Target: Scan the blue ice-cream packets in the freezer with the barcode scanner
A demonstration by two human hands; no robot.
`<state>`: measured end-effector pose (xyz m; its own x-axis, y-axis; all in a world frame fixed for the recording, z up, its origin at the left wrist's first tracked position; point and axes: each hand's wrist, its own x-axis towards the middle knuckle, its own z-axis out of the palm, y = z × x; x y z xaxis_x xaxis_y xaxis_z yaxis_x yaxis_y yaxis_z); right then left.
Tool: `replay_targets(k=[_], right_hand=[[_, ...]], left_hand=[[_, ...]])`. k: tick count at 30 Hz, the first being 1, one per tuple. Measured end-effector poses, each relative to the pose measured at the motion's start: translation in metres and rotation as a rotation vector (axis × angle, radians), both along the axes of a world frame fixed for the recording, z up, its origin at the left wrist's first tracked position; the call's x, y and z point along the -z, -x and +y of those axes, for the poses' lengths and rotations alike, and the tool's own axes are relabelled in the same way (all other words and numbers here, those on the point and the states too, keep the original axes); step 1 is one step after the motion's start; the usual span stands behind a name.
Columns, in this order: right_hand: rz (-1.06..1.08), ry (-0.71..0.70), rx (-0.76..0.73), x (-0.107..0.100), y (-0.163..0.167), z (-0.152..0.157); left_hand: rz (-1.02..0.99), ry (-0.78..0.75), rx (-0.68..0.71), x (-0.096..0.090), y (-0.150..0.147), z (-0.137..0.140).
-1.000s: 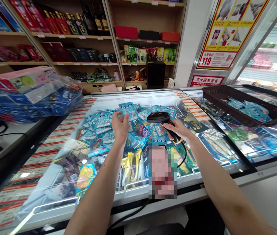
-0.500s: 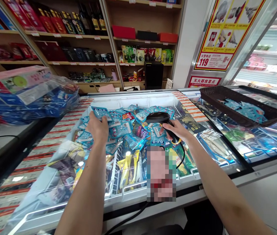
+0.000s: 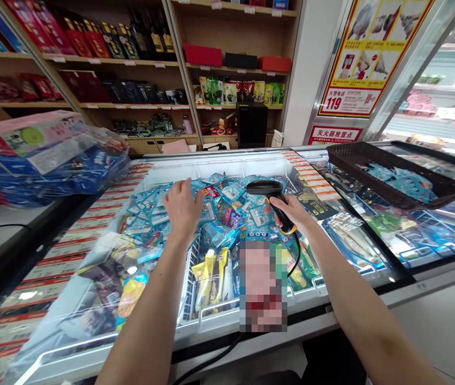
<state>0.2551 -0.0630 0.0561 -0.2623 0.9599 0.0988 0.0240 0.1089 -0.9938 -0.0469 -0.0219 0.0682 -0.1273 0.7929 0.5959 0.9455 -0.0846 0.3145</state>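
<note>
Left grip has moved rightward; blue packets lie beneath it.

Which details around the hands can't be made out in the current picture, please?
All in the head view:
Blue packets: their fine print is too small to read.
Left hand: its back hides whether it touches a packet.
Black scanner: the right hand covers part of its handle.
Black cable: cut off by the bottom edge.
Pixelated patch: hides what lies beneath.

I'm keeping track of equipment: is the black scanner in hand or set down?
In hand: the right hand grips the black scanner by its handle, its head held over the blue packets.
</note>
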Motion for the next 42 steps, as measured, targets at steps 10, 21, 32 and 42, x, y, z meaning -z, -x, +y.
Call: replay_targets(k=[10, 21, 32, 42], right_hand=[[0.119, 0.065, 0.142, 0.001, -0.006, 0.007], [0.104, 0.023, 0.127, -0.002, -0.006, 0.008], [0.065, 0.007, 0.023, -0.010, -0.006, -0.003], [-0.130, -0.013, -0.117, -0.008, -0.008, -0.008]], left_hand=[[0.163, 0.363, 0.199, 0.016, -0.061, 0.049], [0.260, 0.423, 0.113, 0.019, -0.093, 0.072], [-0.689, 0.007, 0.220, 0.036, -0.049, 0.037], [-1.147, 0.019, 0.359, 0.043, -0.029, 0.020]])
